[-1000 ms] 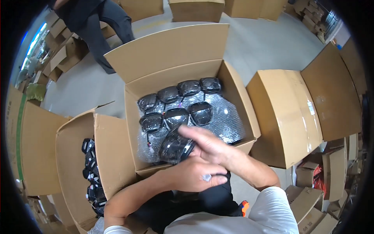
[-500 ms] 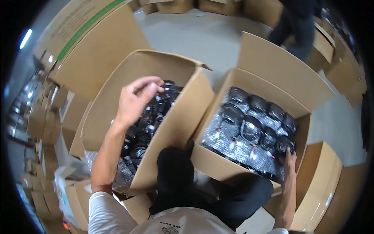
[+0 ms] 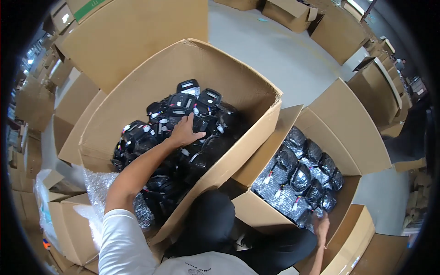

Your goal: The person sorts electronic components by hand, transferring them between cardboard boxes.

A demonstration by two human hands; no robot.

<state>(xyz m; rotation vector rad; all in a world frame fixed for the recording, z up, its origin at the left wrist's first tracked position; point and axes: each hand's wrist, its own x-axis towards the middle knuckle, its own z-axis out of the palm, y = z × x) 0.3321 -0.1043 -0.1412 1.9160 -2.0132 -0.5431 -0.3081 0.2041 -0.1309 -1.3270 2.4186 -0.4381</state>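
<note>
In the big carton at left (image 3: 233, 59) lies a loose heap of black plastic parts (image 3: 137, 133) with coloured wires and white connectors. My left hand (image 3: 183, 133) reaches down onto the heap, fingers stretched out and thumb apart, touching the upper parts. The smaller carton at right (image 3: 263, 213) holds rows of rounded, shiny black parts (image 3: 301, 178) on bubble wrap (image 3: 277, 196). At that carton's near right corner, my right hand (image 3: 321, 225) has its fingers curled against a wrapped black part (image 3: 328, 200); its fingertips are partly hidden.
Loose bubble wrap (image 3: 98, 185) hangs over the left carton's near left side. A tall cardboard sheet (image 3: 142, 36) stands behind it. Open cartons (image 3: 373, 91) stand at the far right, near another person's dark-clothed leg (image 3: 408, 137). My knees (image 3: 213, 217) are close to both cartons.
My left hand has gone down onto the heap from above it. My right hand remains at the right carton's near corner. The view has shifted left, and the walking person is now at the right edge.
</note>
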